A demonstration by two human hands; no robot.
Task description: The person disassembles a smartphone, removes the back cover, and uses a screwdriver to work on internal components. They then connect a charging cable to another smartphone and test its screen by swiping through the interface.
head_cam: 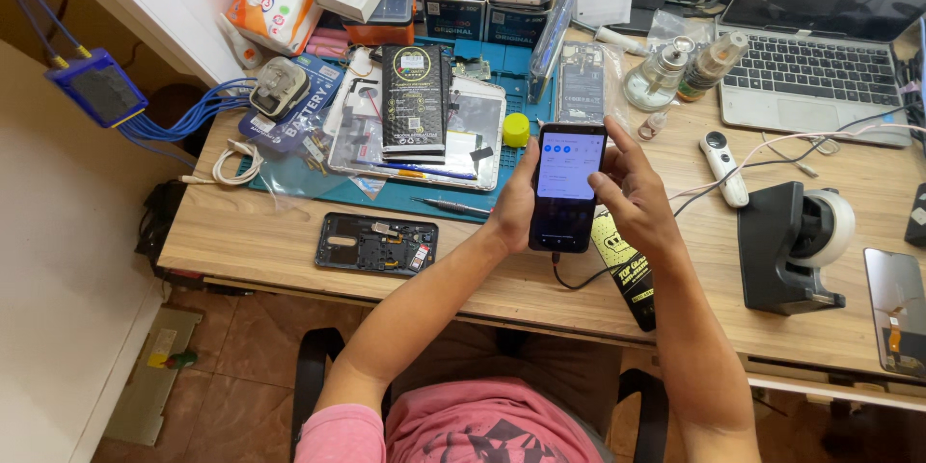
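I see a slim black smartphone (567,188) with a lit screen, pale panel above and dark below, held upright over the wooden desk (270,231), a thin dark cable (569,280) hanging from its bottom edge. My left hand (516,203) is clamped round its left side. My right hand (632,195) is beside it, fingers loosely apart, thumb touching the screen's right edge. A black phone back frame (376,243) lies to the left; a black tape dispenser (791,246) sits well to the right.
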